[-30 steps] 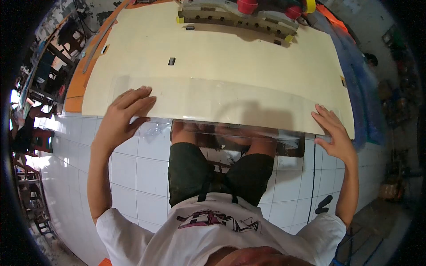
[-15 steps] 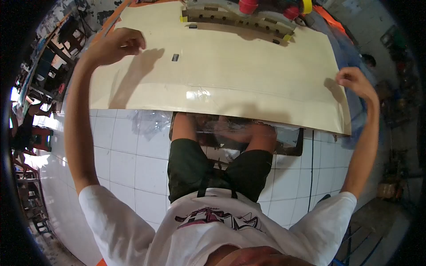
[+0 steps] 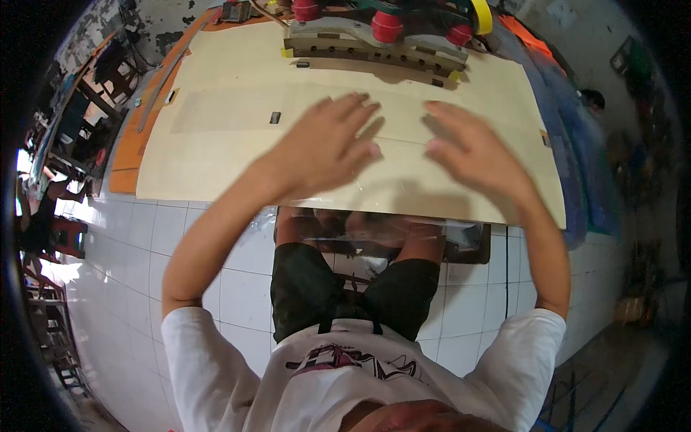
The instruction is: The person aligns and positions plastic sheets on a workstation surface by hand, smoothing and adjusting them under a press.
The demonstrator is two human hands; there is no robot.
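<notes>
Over the middle of a cream-coloured board (image 3: 230, 144), my left hand (image 3: 327, 144) has its fingers spread and its thumb apart. To its right, my right hand (image 3: 479, 147) is turned inward with fingers stretched out and thumb apart. Neither hand shows anything in its grip. Whether the palms touch the surface cannot be made out. Faint lines and glints between the hands look like clear plastic film on the board. Beyond the fingertips lies a long metal bar with a row of holes (image 3: 374, 56), yellow at both ends. Small dark rectangles, one of them a dark tab (image 3: 275, 117), mark the board.
Behind the bar stands a machine with red knobs (image 3: 387, 27) and a yellow ring (image 3: 481, 16). A metal strip (image 3: 155, 97) lies on the orange tabletop (image 3: 124, 162) at left. Blue plastic sheeting (image 3: 576, 165) hangs at right. A person's arm (image 3: 65, 187) shows far left.
Both hands have come inward from the board's left and right sides to its middle, their curled fingers now opened out. The view has shifted, showing more of the machine.
</notes>
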